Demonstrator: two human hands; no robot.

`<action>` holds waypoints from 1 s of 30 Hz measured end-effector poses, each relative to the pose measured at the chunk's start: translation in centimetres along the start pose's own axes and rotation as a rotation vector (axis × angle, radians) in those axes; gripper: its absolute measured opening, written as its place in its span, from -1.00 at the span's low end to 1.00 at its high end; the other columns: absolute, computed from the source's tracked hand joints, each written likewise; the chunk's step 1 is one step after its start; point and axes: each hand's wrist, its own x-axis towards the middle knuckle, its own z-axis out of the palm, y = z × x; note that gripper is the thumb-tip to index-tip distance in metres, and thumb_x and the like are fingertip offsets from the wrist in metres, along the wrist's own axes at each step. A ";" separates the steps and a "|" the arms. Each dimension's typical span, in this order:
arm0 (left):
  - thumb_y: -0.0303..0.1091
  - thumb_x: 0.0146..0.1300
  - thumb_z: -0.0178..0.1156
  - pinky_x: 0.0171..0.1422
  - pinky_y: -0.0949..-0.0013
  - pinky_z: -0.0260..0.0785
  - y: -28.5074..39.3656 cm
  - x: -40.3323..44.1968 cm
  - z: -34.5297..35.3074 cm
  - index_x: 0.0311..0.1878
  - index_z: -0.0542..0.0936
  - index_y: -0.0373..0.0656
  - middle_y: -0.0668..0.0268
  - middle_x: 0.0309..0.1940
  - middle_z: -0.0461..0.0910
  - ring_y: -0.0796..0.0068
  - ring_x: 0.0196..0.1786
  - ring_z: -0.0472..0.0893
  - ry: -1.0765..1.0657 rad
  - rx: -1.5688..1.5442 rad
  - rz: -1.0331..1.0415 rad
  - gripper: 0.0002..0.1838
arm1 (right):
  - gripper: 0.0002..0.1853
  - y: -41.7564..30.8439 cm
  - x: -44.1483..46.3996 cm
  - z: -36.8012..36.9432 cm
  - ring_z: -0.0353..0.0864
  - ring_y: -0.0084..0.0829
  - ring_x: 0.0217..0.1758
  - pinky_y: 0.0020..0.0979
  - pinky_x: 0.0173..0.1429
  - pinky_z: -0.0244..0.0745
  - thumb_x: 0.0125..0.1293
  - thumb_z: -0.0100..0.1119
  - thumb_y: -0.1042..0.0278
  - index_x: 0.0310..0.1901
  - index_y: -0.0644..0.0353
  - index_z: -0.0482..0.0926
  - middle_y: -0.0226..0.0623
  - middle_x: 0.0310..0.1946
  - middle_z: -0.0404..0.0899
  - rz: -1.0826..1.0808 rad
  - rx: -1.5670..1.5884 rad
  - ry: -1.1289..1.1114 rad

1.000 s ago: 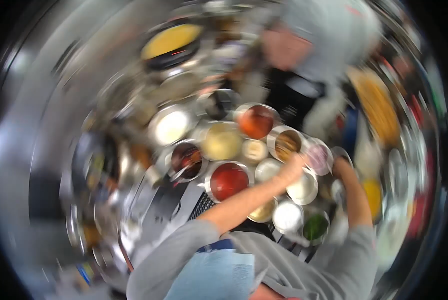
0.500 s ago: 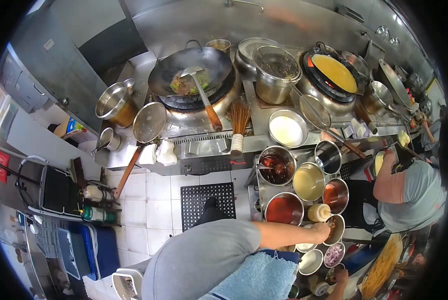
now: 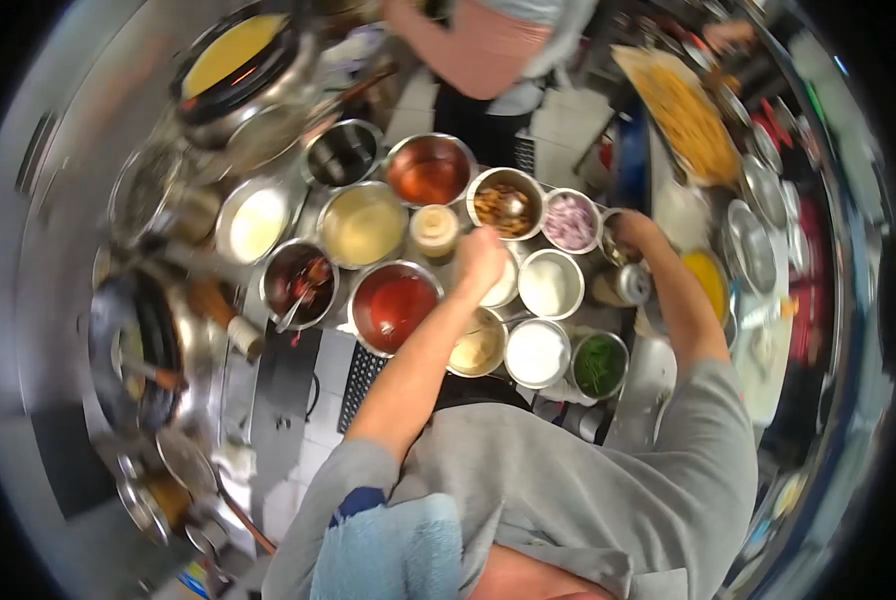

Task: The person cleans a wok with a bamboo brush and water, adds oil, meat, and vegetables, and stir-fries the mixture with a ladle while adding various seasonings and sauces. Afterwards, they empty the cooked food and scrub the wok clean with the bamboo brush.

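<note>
My left hand [image 3: 482, 262] is closed at the near rim of a metal pot of brown chopped pieces [image 3: 495, 207]. A metal spoon [image 3: 513, 204] rests in that pot, its handle running toward my closed fingers. My right hand [image 3: 636, 234] reaches with bent fingers into a small metal container [image 3: 613, 246], whose contents I cannot make out. Between the hands stand a pot of chopped purple onion [image 3: 570, 220] and a pot of white powder-like contents [image 3: 551, 284]. A squeeze bottle [image 3: 434, 231] stands left of my left hand. Under my right wrist is a lidded jar [image 3: 630, 285].
Pots of red sauce [image 3: 396, 308], pale liquid [image 3: 362, 225] and chopped greens [image 3: 599, 365] crowd the stand. At left are a wok [image 3: 133, 350] and a pan of yellow liquid [image 3: 230, 55]. Noodles fill a tray [image 3: 683, 118]. Another person [image 3: 503, 50] stands opposite.
My view has swung right, from the stoves to the ingredient pots. My left hand stays by the pot of brown pieces; my right hand is now fully in view at the small container.
</note>
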 end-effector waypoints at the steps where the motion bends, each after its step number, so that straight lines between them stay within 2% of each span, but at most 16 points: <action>1: -0.41 0.23 0.01 -0.16 -0.07 0.42 0.0 -0.1 -0.2 -0.40 0.59 -0.29 -0.15 -0.42 0.59 -0.17 -0.27 0.61 0.039 0.000 0.075 -0.79 | -0.78 0.4 -0.1 -0.4 0.70 -0.26 -0.37 -0.26 -0.23 0.62 -0.05 0.31 0.33 -0.32 0.18 0.73 -0.15 -0.42 0.69 -0.071 -0.046 -0.025; 2: -0.42 0.24 0.01 -0.16 -0.08 0.41 0.0 0.0 -0.3 -0.38 0.59 -0.29 -0.14 -0.40 0.60 -0.17 -0.26 0.61 0.030 0.048 0.101 -0.80 | -0.85 -0.7 -2.1 -1.2 0.70 -0.27 -0.48 -0.29 -0.33 0.63 0.05 0.26 0.40 -0.34 0.21 0.72 -0.15 -0.50 0.68 0.082 0.250 0.024; 5: -0.38 0.26 0.01 -0.12 -0.07 0.43 -0.1 0.7 -0.1 -0.38 0.59 -0.31 -0.13 -0.38 0.60 -0.16 -0.23 0.61 -0.032 0.123 0.109 -0.77 | -0.75 -1.9 -4.6 -2.9 0.63 -0.41 -0.62 -0.41 -0.46 0.58 0.01 0.34 0.45 -0.22 0.29 0.71 -0.19 -0.49 0.69 0.161 0.521 0.154; 9: -0.35 0.27 0.01 -0.07 -0.07 0.43 0.2 1.5 0.3 -0.38 0.59 -0.32 -0.15 -0.36 0.60 -0.17 -0.20 0.60 -0.058 0.143 0.110 -0.74 | -0.79 -2.6 -6.4 -4.3 0.64 -0.49 -0.54 -0.43 -0.45 0.57 0.14 0.27 0.50 -0.18 0.39 0.68 -0.24 -0.48 0.68 0.062 0.865 0.195; 13: -0.34 0.25 0.03 -0.04 -0.02 0.43 1.0 2.0 0.7 -0.40 0.59 -0.33 -0.09 -0.33 0.63 -0.13 -0.21 0.63 -0.078 0.193 0.108 -0.74 | -0.77 -3.1 -9.3 -5.5 0.61 -0.53 -0.51 -0.47 -0.42 0.54 0.15 0.28 0.49 -0.15 0.36 0.67 -0.28 -0.42 0.68 -0.042 0.970 0.270; 16: -0.40 0.23 0.03 -0.39 0.13 0.46 -2.6 2.6 2.6 -0.36 0.63 -0.34 -0.09 -0.51 0.61 0.03 -0.50 0.62 0.004 -0.119 0.168 -0.77 | -0.77 -3.4 -11.4 -6.2 0.60 -0.55 -0.48 -0.50 -0.38 0.55 0.19 0.29 0.47 -0.12 0.35 0.66 -0.32 -0.41 0.67 -0.104 1.049 0.293; 19: -0.39 0.30 0.00 -0.66 0.40 0.19 -2.5 1.9 1.8 -0.25 0.60 -0.33 0.26 -0.63 0.51 0.48 -0.72 0.40 -0.268 -0.696 -0.354 -0.77 | -0.77 -4.1 -13.1 -6.5 0.62 -0.58 -0.45 -0.51 -0.34 0.57 0.23 0.28 0.46 -0.10 0.35 0.65 -0.34 -0.43 0.65 -0.146 1.148 0.284; 22: -0.38 0.42 -0.05 -0.68 0.62 -0.18 -0.9 0.3 0.6 -0.13 0.47 -0.31 0.54 -0.63 0.22 0.81 -0.71 0.08 -0.290 -0.906 -0.447 -0.81 | -0.78 -5.3 -13.9 -6.9 0.61 -0.59 -0.43 -0.53 -0.32 0.57 0.24 0.28 0.45 -0.11 0.35 0.65 -0.36 -0.41 0.65 -0.174 1.257 0.300; 24: -0.36 0.45 -0.06 -0.68 0.61 -0.14 -1.5 0.2 0.8 -0.12 0.47 -0.32 0.52 -0.61 0.26 0.80 -0.71 0.11 -0.293 -0.965 -0.427 -0.79 | -0.79 -5.7 -13.2 -6.5 0.61 -0.59 -0.42 -0.53 -0.32 0.56 0.24 0.29 0.45 -0.12 0.35 0.65 -0.36 -0.40 0.64 -0.196 1.365 0.295; 28: -0.32 0.47 -0.05 -0.68 0.60 -0.12 -1.3 -1.0 -0.1 -0.11 0.46 -0.31 0.50 -0.60 0.28 0.79 -0.71 0.12 -0.260 -1.006 -0.342 -0.78 | -0.78 -7.3 -13.1 -7.5 0.63 -0.55 -0.40 -0.52 -0.26 0.58 0.25 0.30 0.41 -0.12 0.35 0.64 -0.35 -0.39 0.64 -0.182 1.315 0.327; 30: -0.36 0.47 -0.09 -0.67 0.60 -0.11 -0.2 -2.3 -2.1 -0.11 0.49 -0.28 0.57 -0.63 0.22 0.80 -0.70 0.10 -0.229 -1.017 -0.280 -0.79 | -0.74 -7.4 -12.0 -7.5 0.61 -0.57 -0.31 -0.50 -0.22 0.55 0.28 0.27 0.35 -0.06 0.31 0.63 -0.40 -0.36 0.63 -0.218 1.302 0.387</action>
